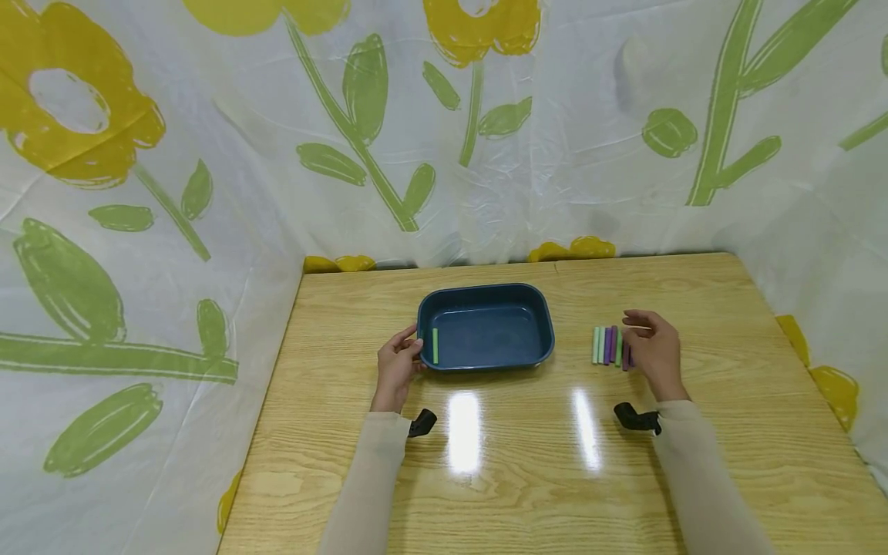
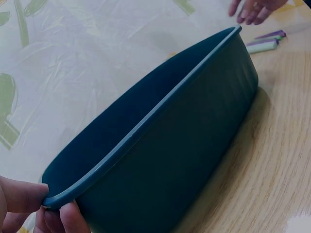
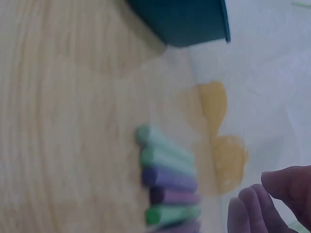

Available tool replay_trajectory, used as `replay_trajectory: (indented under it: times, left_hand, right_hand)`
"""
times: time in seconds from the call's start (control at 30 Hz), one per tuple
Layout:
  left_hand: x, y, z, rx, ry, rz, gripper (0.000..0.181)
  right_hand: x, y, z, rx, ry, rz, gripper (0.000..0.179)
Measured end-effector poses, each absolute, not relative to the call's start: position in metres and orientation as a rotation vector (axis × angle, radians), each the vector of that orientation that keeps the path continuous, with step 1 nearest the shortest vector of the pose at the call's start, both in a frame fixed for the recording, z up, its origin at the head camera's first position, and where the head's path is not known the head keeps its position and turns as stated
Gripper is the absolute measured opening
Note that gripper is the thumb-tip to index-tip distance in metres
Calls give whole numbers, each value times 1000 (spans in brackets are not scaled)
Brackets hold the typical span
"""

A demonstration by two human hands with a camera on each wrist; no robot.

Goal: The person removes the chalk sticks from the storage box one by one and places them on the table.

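A dark blue-green rectangular basin sits on the table. My left hand grips its left end, the thumb over the rim and the fingers under it, as the left wrist view shows. Inside, along the left wall, lies one light green chalk stick. To the right of the basin several chalk sticks, pale green, green and purple, lie side by side in a row. Over the row's right end hovers my right hand, its fingers loosely bent and nothing between them; it hides part of the row.
The wooden table reaches back to a white cloth printed with yellow flowers, which hangs behind it and on both sides. Each wrist carries a black camera mount.
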State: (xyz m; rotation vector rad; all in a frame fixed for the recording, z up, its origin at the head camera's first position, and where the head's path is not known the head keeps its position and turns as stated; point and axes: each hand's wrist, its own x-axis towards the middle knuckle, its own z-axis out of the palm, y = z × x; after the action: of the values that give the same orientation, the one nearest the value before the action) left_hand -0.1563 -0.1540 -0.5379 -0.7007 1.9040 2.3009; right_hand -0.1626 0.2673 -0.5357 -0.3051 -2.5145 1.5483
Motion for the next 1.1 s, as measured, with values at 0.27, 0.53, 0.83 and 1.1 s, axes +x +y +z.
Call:
replay_trajectory:
  times: [0.27, 0.53, 0.83, 1.1]
  left_hand:
    - [-158, -154, -538, -713, 1901, 2304, 40]
    - [-157, -153, -536, -711, 1914, 2305, 40]
    - [-157, -153, -536, -714, 1911, 2305, 40]
    - [-155, -152, -535, -706, 1905, 2321, 39]
  right_hand:
    - [-171, 238, -523, -152, -2446, 1629, 32]
    - [-181, 202, -510, -1, -2403, 1718, 30]
    - [-189, 150, -514, 82, -2436, 1751, 27]
    - [-186, 103, -521, 225, -2494, 1716, 27]
